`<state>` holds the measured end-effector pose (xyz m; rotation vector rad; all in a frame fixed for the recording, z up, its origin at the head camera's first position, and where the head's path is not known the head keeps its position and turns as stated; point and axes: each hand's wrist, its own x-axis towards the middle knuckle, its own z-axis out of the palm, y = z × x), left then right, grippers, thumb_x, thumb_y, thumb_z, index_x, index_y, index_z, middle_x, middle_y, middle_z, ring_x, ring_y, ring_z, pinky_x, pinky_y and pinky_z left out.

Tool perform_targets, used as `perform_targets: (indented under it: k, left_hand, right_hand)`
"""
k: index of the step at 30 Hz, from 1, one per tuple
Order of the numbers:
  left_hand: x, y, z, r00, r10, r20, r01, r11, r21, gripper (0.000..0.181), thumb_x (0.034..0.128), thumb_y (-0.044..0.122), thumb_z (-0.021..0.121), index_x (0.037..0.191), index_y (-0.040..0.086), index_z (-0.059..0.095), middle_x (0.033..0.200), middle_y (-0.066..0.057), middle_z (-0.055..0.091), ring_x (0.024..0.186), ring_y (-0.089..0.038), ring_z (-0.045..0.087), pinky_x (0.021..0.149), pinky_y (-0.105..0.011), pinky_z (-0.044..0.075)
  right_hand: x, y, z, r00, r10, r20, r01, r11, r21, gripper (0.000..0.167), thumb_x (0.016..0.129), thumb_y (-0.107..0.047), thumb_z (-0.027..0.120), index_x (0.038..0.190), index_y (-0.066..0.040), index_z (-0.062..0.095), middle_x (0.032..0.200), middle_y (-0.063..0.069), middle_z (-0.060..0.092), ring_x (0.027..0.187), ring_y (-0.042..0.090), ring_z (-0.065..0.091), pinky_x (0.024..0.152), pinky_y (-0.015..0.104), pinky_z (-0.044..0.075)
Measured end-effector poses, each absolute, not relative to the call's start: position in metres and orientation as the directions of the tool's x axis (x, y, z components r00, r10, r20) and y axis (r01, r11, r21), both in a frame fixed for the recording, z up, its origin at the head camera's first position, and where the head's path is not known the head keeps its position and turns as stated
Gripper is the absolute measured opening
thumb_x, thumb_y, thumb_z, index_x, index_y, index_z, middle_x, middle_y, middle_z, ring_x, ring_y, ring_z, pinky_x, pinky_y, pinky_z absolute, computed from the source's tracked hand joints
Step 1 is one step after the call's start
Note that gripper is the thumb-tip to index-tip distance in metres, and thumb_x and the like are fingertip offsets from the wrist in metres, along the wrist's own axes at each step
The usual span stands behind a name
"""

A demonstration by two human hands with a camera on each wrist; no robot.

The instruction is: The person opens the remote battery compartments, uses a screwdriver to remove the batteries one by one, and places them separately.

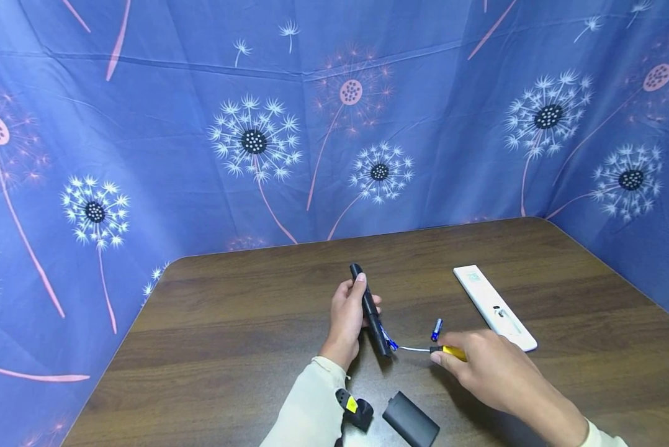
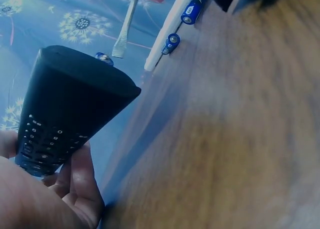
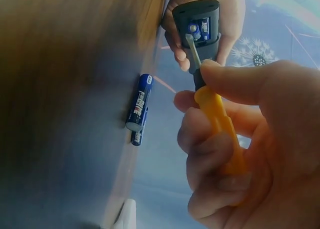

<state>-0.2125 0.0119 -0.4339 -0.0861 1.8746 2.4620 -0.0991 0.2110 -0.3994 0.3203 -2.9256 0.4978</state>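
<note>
My left hand (image 1: 347, 313) grips a black remote control (image 1: 371, 313), turned on edge with its battery bay facing right. Blue batteries (image 3: 201, 29) lie in the open bay; the end of one (image 2: 104, 58) shows past the remote's edge in the left wrist view. A yellow-handled flat screwdriver (image 3: 220, 124) is held in my right hand (image 1: 491, 369), its metal tip at the bay beside the batteries. Whether the tip touches a battery I cannot tell. Two loose blue batteries (image 3: 140, 101) lie on the table near my right hand.
A black cover-like piece (image 1: 411, 419) lies at the table's front. Right of the hands rests a long white panel (image 1: 493, 304) with a small recess. The brown wooden table (image 1: 228, 323) meets a blue dandelion-print cloth (image 1: 312, 124) behind it.
</note>
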Motion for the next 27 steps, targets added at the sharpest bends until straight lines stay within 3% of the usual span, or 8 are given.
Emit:
perform_targets:
  k: [14,21,27]
  left_hand:
    - [-0.2119,0.015,-0.4357,-0.999,0.013,-0.047,-0.049,-0.243,0.969,0.053,0.0954,0.043,0.067,0.13,0.005,0.054,0.085,-0.018,0.071,0.072,-0.023,0.068,0.059,-0.027,0.053]
    - [-0.2114,0.016,-0.4375,-0.999,0.019,-0.035,-0.038,-0.228,0.973,0.055,0.0923,0.043,0.071,0.129,0.006,0.053,0.084,-0.015,0.071,0.069,-0.018,0.066,0.057,-0.027,0.052]
    - [-0.2108,0.0158,-0.4377,-0.998,0.036,-0.042,-0.049,-0.224,0.973,0.056,0.0923,0.043,0.071,0.131,0.006,0.053,0.086,-0.016,0.072,0.069,-0.018,0.067,0.058,-0.028,0.053]
  right_hand:
    - [-0.0966,0.2104,-0.3992,-0.955,-0.189,0.229,-0.253,0.923,-0.292,0.034,0.09,-0.041,0.075,0.067,-0.037,0.05,0.057,-0.018,0.034,0.055,0.003,0.037,0.05,0.027,0.03]
    - [-0.098,0.2057,-0.3988,-0.969,-0.204,0.141,-0.241,0.91,-0.338,0.013,0.09,-0.037,0.075,0.081,-0.033,0.066,0.06,-0.017,0.042,0.057,0.003,0.04,0.051,0.025,0.033]
    - [-0.0973,0.2061,-0.4003,-0.966,-0.211,0.149,-0.25,0.912,-0.326,0.013,0.09,-0.036,0.076,0.082,-0.031,0.066,0.06,-0.018,0.042,0.057,0.003,0.04,0.05,0.025,0.033]
